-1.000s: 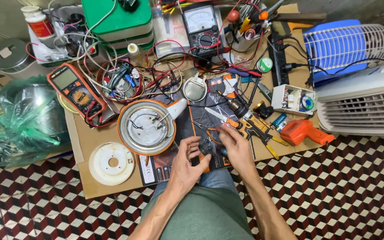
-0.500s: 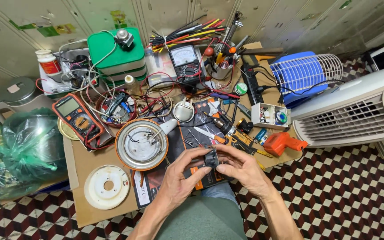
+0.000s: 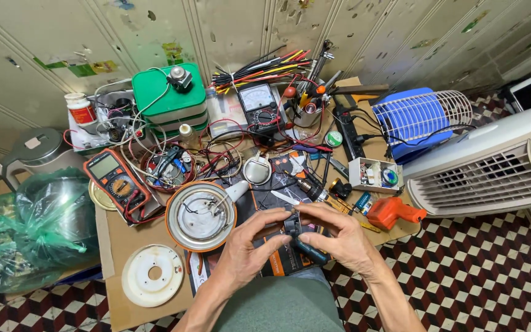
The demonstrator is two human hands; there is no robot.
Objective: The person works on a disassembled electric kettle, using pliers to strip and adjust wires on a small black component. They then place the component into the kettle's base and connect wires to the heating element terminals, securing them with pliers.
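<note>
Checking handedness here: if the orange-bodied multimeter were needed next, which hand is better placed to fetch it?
Probably the left hand. The orange-bodied multimeter lies on its side of the table, while the right hand grips the dark-handled tool and would have to cross over.

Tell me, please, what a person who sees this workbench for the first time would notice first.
Probably the two hands at the bottom centre: the left hand and right hand meet on a small dark tool over the cluttered cardboard-covered table. Just left of them lies a round metal heating plate with an orange rim, and beyond it an orange multimeter. On the right stand a blue fan guard and a white air cooler.
</note>
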